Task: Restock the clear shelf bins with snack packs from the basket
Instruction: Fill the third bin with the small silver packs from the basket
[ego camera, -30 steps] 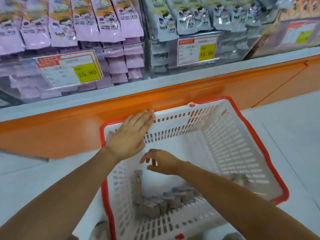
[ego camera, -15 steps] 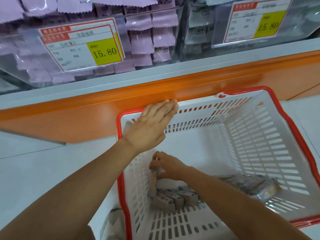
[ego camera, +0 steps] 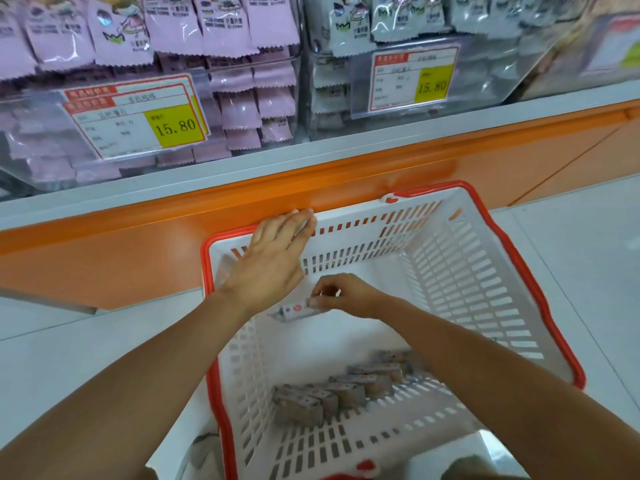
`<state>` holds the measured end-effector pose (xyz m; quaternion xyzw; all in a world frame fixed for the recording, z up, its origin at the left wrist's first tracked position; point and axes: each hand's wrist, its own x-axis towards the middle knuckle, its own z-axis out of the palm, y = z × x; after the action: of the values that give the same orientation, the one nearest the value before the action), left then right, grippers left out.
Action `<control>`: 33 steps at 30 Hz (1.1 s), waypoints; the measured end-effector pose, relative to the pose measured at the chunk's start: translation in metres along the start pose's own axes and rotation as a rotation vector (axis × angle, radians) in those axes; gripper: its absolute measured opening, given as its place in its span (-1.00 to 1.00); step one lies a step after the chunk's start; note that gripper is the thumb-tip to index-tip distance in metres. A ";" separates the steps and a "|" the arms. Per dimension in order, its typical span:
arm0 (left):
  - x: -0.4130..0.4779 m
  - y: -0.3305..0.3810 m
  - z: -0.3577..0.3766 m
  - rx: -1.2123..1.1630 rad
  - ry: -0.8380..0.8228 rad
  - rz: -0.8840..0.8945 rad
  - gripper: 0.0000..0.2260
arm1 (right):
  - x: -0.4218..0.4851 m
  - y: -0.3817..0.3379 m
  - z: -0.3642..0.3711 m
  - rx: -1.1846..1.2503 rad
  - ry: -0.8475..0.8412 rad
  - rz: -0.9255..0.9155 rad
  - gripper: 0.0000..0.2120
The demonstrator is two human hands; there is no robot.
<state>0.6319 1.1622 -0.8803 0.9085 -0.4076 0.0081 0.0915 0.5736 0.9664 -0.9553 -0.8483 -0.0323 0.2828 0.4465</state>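
Note:
A white basket with a red rim [ego camera: 540,299] sits on the floor below the shelf. Several small grey-purple snack packs [ego camera: 332,393] lie in a row on its bottom. My right hand [ego camera: 346,296] pinches one snack pack [ego camera: 294,310] by its end and holds it above the basket floor. My left hand [ego camera: 273,258] rests flat, fingers straight, on the basket's far-left rim. Above, a clear bin of pink packs [ego camera: 242,109] stands at the left, and a clear bin of grey packs [ego camera: 346,81] sits to its right.
An orange shelf base [ego camera: 138,251] runs behind the basket under a white ledge [ego camera: 346,150]. Yellow price tags [ego camera: 175,126] reading 15.80 hang on the bin fronts. White floor tiles [ego camera: 571,244] lie to the right.
My right hand has lifted one snack pack out of the row on the basket floor. My left hand stays on the rim. The camera has shifted, bringing the bins back into view.

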 end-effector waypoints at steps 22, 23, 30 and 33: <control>0.054 0.091 -0.095 -0.942 -0.152 -0.310 -0.84 | -0.158 -0.080 -0.138 0.216 0.420 -0.051 -0.70; 0.056 0.095 -0.101 -0.955 -0.141 -0.311 -0.86 | -0.162 -0.082 -0.140 0.145 0.450 -0.069 -0.69; 0.056 0.117 -0.146 -0.607 0.308 -0.189 -0.63 | -0.189 -0.113 -0.170 -0.014 0.652 -0.284 -0.73; 0.060 0.118 -0.165 -0.295 0.700 -0.015 -0.57 | -0.195 -0.128 -0.189 0.113 0.779 -0.362 -0.78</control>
<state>0.5939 1.0693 -0.6939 0.8309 -0.3417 0.2587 0.3549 0.5318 0.8430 -0.6847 -0.8465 0.0062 -0.1400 0.5136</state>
